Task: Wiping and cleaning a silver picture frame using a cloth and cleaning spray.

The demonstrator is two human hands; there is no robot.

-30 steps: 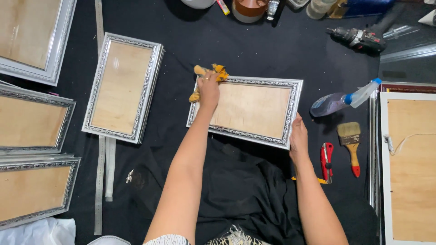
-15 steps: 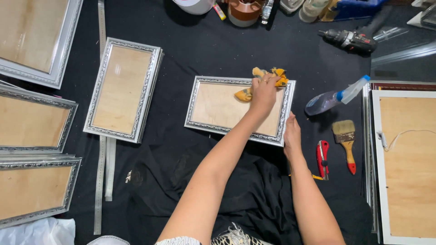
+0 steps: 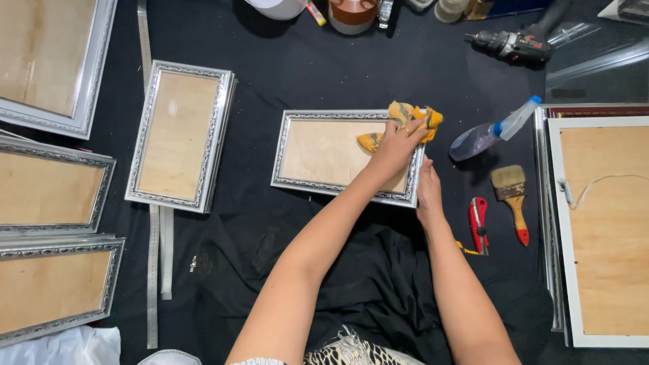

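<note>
A small silver ornate frame (image 3: 318, 181) with a plywood back lies face down on the black cloth in the middle. My left hand (image 3: 395, 145) presses a crumpled yellow-orange rag (image 3: 405, 118) onto the frame's top right corner. My right hand (image 3: 428, 192) grips the frame's right edge near its lower right corner. Both forearms reach in from the bottom of the view.
A spray bottle (image 3: 490, 132), a paintbrush (image 3: 512, 196) and a red utility knife (image 3: 478, 223) lie right of the frame. A cordless drill (image 3: 510, 46) sits at the back. More silver frames (image 3: 179, 135) lie to the left. A large white frame (image 3: 602, 223) is at the right.
My left hand has wiped the rag from the frame's top left corner across to its top right corner. My right hand has stayed on the right edge.
</note>
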